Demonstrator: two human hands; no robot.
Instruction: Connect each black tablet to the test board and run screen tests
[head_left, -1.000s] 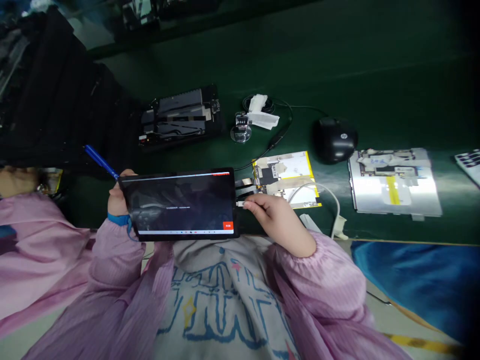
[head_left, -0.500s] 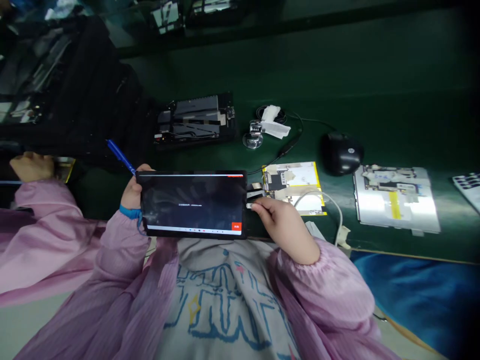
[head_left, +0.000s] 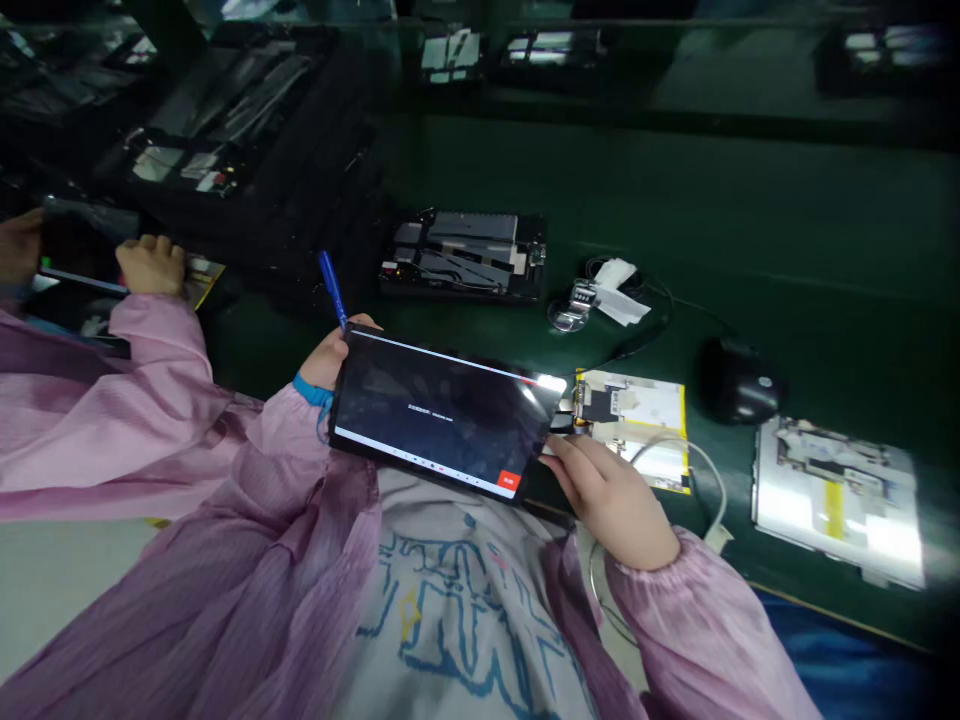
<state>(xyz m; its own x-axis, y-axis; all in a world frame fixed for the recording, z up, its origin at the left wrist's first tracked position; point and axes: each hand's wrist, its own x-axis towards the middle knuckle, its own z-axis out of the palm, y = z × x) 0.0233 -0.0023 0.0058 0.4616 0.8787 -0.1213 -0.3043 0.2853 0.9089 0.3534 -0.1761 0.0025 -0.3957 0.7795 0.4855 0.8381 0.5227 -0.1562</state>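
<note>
My left hand [head_left: 330,358] grips the left edge of a black tablet [head_left: 442,410] held above my lap, and a blue pen [head_left: 331,288] sticks up from the same hand. The tablet's screen is lit, dark with a red button at its lower right. My right hand [head_left: 604,490] is closed at the tablet's right edge, fingers pinched on the plug of a white cable [head_left: 709,478] that loops away to the right. Whether the plug sits in the port is hidden by my fingers.
On the green table [head_left: 750,230] lie a yellow-edged battery part [head_left: 645,420], a black mouse [head_left: 739,392], a silver back cover [head_left: 836,490], an opened black device [head_left: 465,255] and a small metal counter [head_left: 574,305]. A co-worker's hand [head_left: 150,262] in a pink sleeve works at the left.
The camera has swung up and left, so the bench shifted right. The tablet now tilts down to the right. Both hands keep their holds.
</note>
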